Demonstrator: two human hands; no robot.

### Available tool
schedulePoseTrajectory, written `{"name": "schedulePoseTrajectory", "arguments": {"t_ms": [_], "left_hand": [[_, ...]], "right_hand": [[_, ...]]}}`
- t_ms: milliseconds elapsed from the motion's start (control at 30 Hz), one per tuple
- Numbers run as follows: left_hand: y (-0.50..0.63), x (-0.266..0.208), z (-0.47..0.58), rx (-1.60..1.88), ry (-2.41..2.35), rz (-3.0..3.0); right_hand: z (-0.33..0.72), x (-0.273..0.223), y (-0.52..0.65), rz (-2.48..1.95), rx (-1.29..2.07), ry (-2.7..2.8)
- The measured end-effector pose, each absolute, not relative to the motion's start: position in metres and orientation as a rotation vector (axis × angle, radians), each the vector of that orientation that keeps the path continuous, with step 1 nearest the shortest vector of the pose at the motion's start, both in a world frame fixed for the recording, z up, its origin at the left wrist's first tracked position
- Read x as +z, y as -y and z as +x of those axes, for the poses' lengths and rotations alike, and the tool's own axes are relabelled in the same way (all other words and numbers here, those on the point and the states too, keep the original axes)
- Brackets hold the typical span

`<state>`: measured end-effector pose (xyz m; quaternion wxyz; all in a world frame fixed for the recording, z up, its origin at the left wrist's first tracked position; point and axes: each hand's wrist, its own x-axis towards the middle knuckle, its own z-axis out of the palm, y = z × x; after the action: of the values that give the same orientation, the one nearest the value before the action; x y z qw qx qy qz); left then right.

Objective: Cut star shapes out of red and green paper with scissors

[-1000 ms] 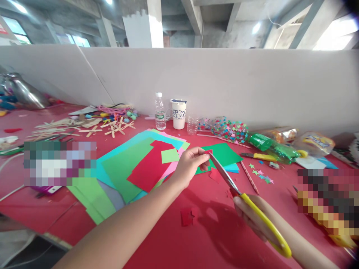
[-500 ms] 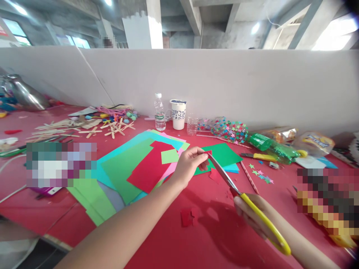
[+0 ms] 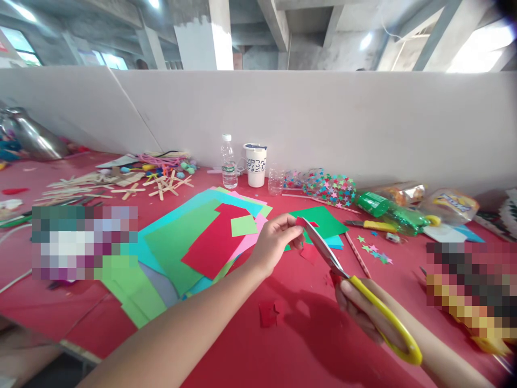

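Note:
My left hand [image 3: 277,240] pinches a small piece of red paper [image 3: 299,221] between thumb and fingertips. Wrapped round the yellow handles of a pair of scissors [image 3: 382,318], my right hand [image 3: 357,302] holds them with the blades slanting up and left to the red paper. Just past the blades, a tiny red scrap [image 3: 314,224] shows against the dark green sheet [image 3: 327,215]; whether it lies there or is falling I cannot tell. Below the blades is another red piece [image 3: 308,252]. Red offcuts [image 3: 270,313] lie on the table nearer me.
Left of my hand, coloured sheets overlap, a red sheet [image 3: 218,242] among them. A water bottle [image 3: 229,164] and white cup [image 3: 256,166] stand by the partition. Wooden sticks [image 3: 81,186] lie far left; star cut-outs [image 3: 375,249], a cutter [image 3: 375,226] and a green bottle [image 3: 398,213] are right.
The scissor blades have shifted slightly against the red paper. A tiny red scrap now shows separately beyond the blades. Both hands remain in nearly the same place.

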<state>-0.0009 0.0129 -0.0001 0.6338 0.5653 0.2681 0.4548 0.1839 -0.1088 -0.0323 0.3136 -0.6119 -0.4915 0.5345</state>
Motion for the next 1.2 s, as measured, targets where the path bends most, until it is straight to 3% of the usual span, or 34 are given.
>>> {"name": "schedulePoseTrajectory", "arguments": {"t_ms": [1200], "left_hand": [[-0.004, -0.009, 0.006, 1.02, -0.644, 1.196]], "right_hand": [[0.169, -0.034, 0.111, -1.677, 1.488, 1.16]]}}
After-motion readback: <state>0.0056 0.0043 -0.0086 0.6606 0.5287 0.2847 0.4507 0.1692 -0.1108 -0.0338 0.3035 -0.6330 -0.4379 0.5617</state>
